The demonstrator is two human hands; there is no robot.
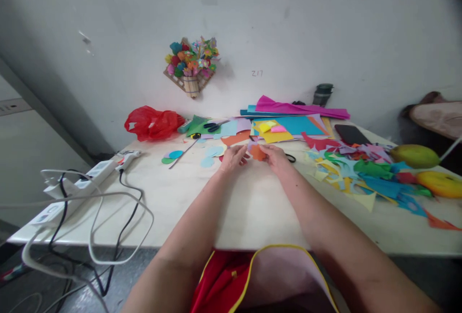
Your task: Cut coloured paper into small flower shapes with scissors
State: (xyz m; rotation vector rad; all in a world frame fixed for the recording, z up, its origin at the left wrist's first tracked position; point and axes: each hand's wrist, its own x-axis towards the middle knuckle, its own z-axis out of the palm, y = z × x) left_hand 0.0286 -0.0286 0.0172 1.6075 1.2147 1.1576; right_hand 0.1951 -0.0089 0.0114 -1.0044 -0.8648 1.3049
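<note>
My right hand is closed on a small orange paper piece, pinched at its right edge. A bit of purple paper shows along its upper left. On the other side, my left hand is close to the orange piece, its fingers loosely bent and apart; I see nothing held in it. Pale blue paper circles lie left of that hand. A black scissor handle shows just beyond my right hand, the rest hidden. Behind the hands lies an orange paper sheet.
Coloured paper scraps cover the right side, near two mangoes. Paper sheets, dark scissors and a red plastic bag lie toward the wall. A power strip with trailing cables runs along the left edge.
</note>
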